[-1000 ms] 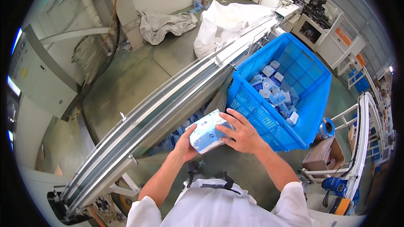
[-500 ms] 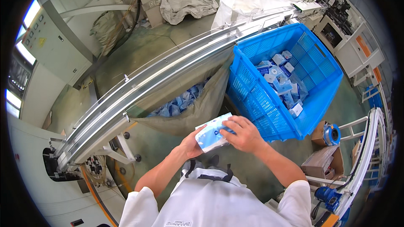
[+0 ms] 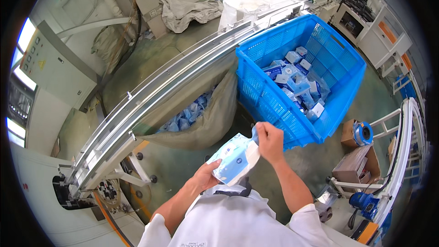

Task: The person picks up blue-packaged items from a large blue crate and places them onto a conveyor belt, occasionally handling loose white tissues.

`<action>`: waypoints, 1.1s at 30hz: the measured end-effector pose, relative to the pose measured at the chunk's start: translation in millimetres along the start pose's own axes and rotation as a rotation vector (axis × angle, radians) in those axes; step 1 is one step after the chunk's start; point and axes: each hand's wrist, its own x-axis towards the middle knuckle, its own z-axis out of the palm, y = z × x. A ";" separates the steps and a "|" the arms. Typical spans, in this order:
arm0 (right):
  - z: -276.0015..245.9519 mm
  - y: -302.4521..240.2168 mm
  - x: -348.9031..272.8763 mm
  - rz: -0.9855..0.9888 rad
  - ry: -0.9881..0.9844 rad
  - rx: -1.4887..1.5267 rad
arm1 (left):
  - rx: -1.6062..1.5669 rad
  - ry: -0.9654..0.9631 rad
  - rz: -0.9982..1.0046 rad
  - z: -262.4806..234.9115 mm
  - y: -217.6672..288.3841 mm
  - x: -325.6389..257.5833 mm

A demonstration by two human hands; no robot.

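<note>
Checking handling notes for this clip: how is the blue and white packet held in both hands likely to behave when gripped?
The packet looks soft and floppy: it bends between the left hand and right hand. It is probably light, since fingertips alone hold it up. Its glossy film may be slippery, so a pinch at the edges seems prudent.

A single head-worn fisheye camera looks steeply down, close above the hands.

A grey-green concrete floor [image 3: 151,59] carries everything. Just right of the right grip [image 3: 270,142] stands a blue plastic crate [image 3: 340,96]; further right, cardboard boxes [image 3: 354,167]. Ahead of both grips stands the conveyor's metal frame [image 3: 132,174], with crumpled white sheeting [image 3: 183,11] far beyond.
</note>
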 end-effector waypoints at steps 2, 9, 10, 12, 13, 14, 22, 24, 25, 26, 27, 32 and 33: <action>-0.9 40.5 3.1 0.207 -0.020 0.069 | 0.010 -0.016 0.034 10.1 -0.4 -0.8; 11.8 146.4 -0.1 0.700 0.027 0.475 | 0.316 -0.331 -0.139 -9.4 -11.8 -23.6; 8.9 137.8 -5.4 0.678 0.018 0.353 | 0.203 -0.226 -0.121 -7.8 -15.5 -24.9; 34.1 95.3 -9.3 0.537 -0.146 0.340 | 0.082 -0.209 -0.159 -13.0 -7.9 -19.7; 49.4 79.9 -11.8 0.467 -0.264 0.317 | 0.059 -0.287 -0.224 -19.0 -2.0 -13.6; 63.9 77.9 -19.0 0.453 -0.285 0.257 | 0.068 -0.263 -0.161 -16.2 -2.2 -11.6; 119.5 143.4 -40.4 0.542 -0.292 -0.158 | -0.182 -0.042 0.164 -95.3 4.7 -50.6; 149.9 165.4 -30.6 0.635 -0.300 -0.105 | -0.211 0.063 0.213 -102.7 0.8 -66.5; 166.8 174.3 -25.1 0.684 -0.306 -0.078 | -0.223 0.085 0.236 -108.0 1.3 -70.4; 190.1 176.9 -16.6 0.658 -0.233 0.056 | -0.241 0.113 0.257 -115.4 -1.2 -74.3; 211.0 174.5 -2.8 0.697 -0.221 0.090 | -0.267 0.143 0.276 -116.1 -1.1 -77.6; 310.7 153.0 64.0 1.054 -0.434 0.204 | -0.365 0.379 0.359 -115.9 27.9 -78.0; 331.2 159.5 71.8 1.164 -0.450 0.387 | -0.393 0.387 0.346 -123.8 37.5 -75.9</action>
